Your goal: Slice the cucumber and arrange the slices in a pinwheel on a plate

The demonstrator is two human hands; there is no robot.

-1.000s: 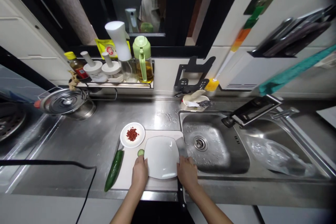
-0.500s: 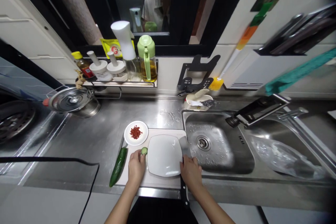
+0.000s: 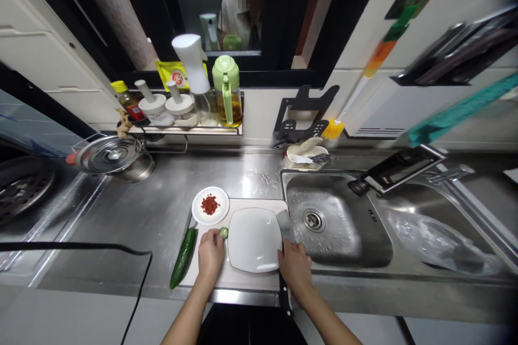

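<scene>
Head view. Hands, two: left hand (image 3: 210, 256), fingertips touching one cut cucumber piece (image 3: 224, 233), though whether they are closed on it cannot be told; right hand (image 3: 296, 264), fingers bent at the right edge of a plate and above a knife, its grip partly hidden and not to be told. The hands stand apart, the plate between them. Squarish white plate (image 3: 254, 240), one, dark-rimmed, lying on the chopping board. Chopping board (image 3: 230, 281), one, pale. Round white plate (image 3: 198, 211), one, at the board's upper left corner, bearing chopped red pieces (image 3: 210, 205), many, uncounted. Whole cucumber (image 3: 183, 259), one, dark green, slanting along the board's left edge. Knife (image 3: 285, 299), one, black-handled, at the board's right side. Table (image 3: 157, 237): stainless steel, wet near the sink. Sink (image 3: 343, 248), two basins, the right one with a clear plastic bag (image 3: 441, 240). Lidded steel pot (image 3: 137, 168), one, at left. Wall shelf (image 3: 190, 130): yellow-capped bottle (image 3: 131, 105), one; white-lidded jars (image 3: 182, 110), two; green-lidded oil jug (image 3: 227, 91), one. Room: pale walls, dark-framed window (image 3: 279, 21) with a person's reflection.
</scene>
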